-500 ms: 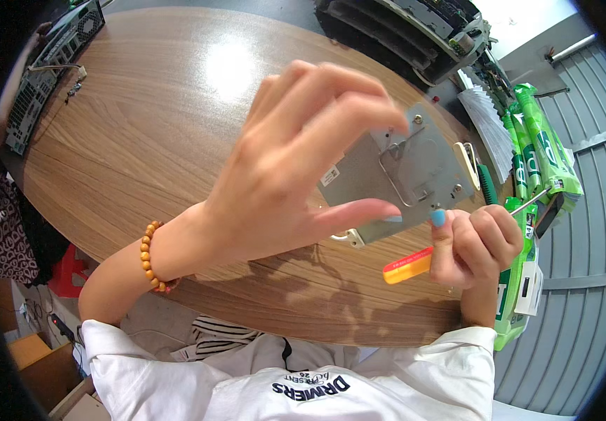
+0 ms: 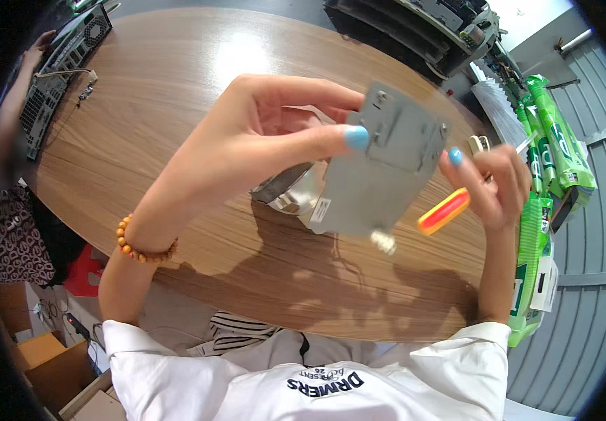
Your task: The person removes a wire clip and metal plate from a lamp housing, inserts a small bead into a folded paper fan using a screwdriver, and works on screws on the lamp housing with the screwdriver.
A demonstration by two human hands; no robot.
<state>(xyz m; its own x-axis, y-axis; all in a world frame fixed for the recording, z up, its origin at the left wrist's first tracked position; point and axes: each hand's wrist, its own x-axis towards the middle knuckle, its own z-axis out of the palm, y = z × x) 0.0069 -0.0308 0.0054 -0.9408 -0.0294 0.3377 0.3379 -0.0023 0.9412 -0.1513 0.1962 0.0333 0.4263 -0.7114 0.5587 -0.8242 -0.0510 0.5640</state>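
Observation:
A grey metal plate [image 2: 387, 175], with screws and a small white label, is tilted up off the table. My left hand [image 2: 236, 144] grips its upper left edge, thumb on the face and fingers behind. A silver and black metal part [image 2: 292, 193] shows behind the plate; I cannot tell whether they are joined. At the plate's lower edge hangs a white plug connector [image 2: 383, 243]. My right hand [image 2: 496, 186] is closed round a screwdriver [image 2: 444, 210] with a yellow and red handle, its handle end pointing down left. The right thumb and a fingertip are at the plate's right edge.
A computer case [image 2: 68, 81] with a loose cable stands at the far left, beside another person's arm [image 2: 11, 119]. Opened dark equipment [image 2: 415, 31] sits at the back. Green packages [image 2: 559, 144] and stacked white paper [image 2: 496, 105] line the right of the wooden table [image 2: 155, 91].
My left hand has come down from above the plate and taken hold of it. The plate has been raised and tilted. My right hand, still holding the screwdriver, has moved up to the plate's right edge.

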